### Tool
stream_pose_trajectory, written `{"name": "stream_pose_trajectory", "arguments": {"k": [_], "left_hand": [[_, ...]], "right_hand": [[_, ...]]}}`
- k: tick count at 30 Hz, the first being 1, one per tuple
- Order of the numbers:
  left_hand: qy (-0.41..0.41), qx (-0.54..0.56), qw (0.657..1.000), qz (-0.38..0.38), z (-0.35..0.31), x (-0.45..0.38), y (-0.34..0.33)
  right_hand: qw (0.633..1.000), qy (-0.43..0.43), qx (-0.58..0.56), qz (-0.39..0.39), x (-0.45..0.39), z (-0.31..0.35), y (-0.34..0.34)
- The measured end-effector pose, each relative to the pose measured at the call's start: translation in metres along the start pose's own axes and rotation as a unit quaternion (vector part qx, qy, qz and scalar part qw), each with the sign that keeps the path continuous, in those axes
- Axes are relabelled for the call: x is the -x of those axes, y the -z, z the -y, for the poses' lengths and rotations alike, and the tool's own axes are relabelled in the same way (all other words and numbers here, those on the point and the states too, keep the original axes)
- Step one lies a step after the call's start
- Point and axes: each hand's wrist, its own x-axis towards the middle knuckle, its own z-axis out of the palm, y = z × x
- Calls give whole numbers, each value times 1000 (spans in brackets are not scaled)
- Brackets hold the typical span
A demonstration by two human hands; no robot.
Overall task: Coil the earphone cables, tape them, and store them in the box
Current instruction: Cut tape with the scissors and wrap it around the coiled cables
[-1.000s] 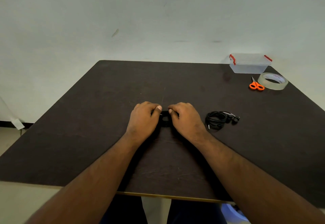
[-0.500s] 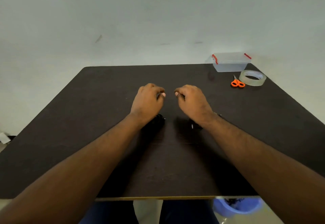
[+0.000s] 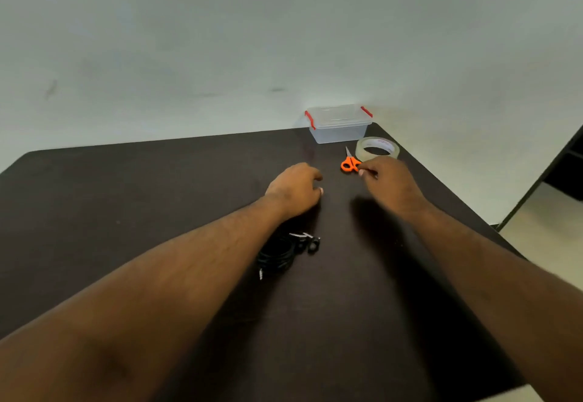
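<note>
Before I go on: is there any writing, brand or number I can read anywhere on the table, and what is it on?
Tape roll: small reddish print on the inside of the core, too blurred to read.
Plastic box: no writing shows.
Scissors: no writing shows.
Nothing else in view carries legible text.

A dark brown table point(image 3: 126, 199) with a matte top fills the lower part of the view. Behind it, from 9 to 3 o'clock, a plain pale wall point(image 3: 220, 38) is seen, marked by a few faint smudges. At 3 o'clock a strip of light floor point(image 3: 542, 231) and a dark piece of furniture point(image 3: 568, 165) are visible.
</note>
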Motion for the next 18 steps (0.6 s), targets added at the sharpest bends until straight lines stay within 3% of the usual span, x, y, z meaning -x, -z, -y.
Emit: {"name": "stream_pose_trajectory", "arguments": {"k": [6,12,18], "left_hand": [[-26,-19,999,23,-15,-65,-21],[-82,-99,991,21,-23,-99,-35],[-115,-112,987,-3,-24,-100,-34]], "right_hand": [[996,-57,47,-42,-34,-65,0],[996,9,87,-12,-60,-75,-15],[994,-7,105,0,-60,-81,-18]]}}
